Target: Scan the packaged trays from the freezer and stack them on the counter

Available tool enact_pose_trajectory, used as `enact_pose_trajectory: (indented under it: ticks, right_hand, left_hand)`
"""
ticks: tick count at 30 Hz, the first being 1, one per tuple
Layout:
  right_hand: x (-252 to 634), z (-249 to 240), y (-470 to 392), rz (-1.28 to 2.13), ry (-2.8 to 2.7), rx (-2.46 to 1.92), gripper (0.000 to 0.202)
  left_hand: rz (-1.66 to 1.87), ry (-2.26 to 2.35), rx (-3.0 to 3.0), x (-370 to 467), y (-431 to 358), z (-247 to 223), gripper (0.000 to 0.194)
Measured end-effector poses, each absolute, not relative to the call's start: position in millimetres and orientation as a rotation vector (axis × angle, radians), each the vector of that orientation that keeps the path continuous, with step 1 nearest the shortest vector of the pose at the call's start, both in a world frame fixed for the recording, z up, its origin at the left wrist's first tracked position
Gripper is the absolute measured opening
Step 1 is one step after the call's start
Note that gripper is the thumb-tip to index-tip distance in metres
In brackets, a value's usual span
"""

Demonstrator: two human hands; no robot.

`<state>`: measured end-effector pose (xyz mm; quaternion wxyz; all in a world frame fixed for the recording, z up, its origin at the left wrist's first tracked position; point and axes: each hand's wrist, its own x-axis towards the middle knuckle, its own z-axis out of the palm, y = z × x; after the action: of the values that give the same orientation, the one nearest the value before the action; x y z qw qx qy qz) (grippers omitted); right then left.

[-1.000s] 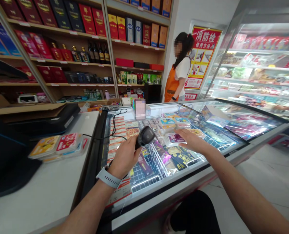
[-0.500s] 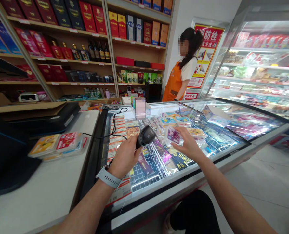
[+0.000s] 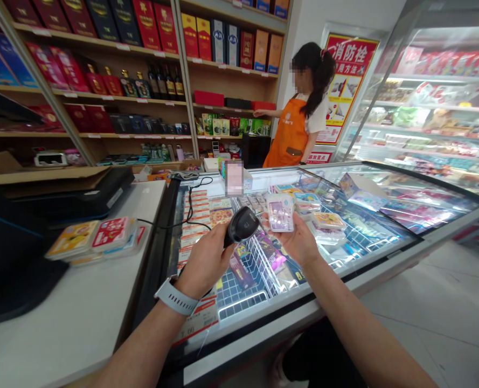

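- Holding both main items, head view: left hand (image 3: 207, 261) has fingers wrapped round the grip of a black handheld scanner (image 3: 242, 225), head pointing far and right.
- Right hand (image 3: 299, 237) grasps a clear pack (image 3: 280, 211) by its sides, thumb on the right, fingertips showing on the left. Purple-tinted label, glare on it.
- Held pack is up over the freezer (image 3: 243, 345), just right of the scanner head. Can't tell if the two touch.
- Done, my read: pack is picked up and brought to the scanner. Small pile of packs (image 3: 110, 234) on the counter (image 3: 113, 323) at left, yellow and red labels on top, looks like the finished lot. Inference only.
- Not confirmed: a read on the held pack. No beam or screen result visible.
- Left, my read: blue-label packs (image 3: 307, 201) and an orange-label pack (image 3: 328, 220) right of the held one. Can't tell if they sit on the glass or below it. Count unclear, they overlap.
- Overall: looks partway, one pack in process, both sides stocked.
- Around: scanner cable (image 3: 189, 207) runs over the freezer's left side; co-worker in an orange apron (image 3: 290, 134) stands on the far side, not involved.
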<state>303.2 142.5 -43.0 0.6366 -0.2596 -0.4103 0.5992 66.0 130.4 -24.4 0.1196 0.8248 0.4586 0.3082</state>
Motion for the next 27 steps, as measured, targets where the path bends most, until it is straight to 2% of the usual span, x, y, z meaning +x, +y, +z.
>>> enact_pose_trajectory:
  ticks: [9,16,23,27]
  right_hand:
    - [305.4,-38.9,164.9,1.350,-0.810,-0.652,0.041]
    - [299.7,-44.0,192.8,1.506,-0.778,-0.570,0.044]
    - [298.0,-54.8,194.0,1.508,-0.799,-0.552,0.038]
    - [299.6,-53.9,193.4,1.513,-0.803,-0.527,0.039]
  left_hand:
    - [0.897,1.339,2.414,65.0,128.7,-21.9,0.035]
    - [0.909,1.317,2.399,63.1,128.4,-20.6,0.035]
    - [0.978,1.262,2.396,61.0,126.7,-18.4,0.057]
    - [1.002,1.272,2.397,59.5,125.8,-15.6,0.045]
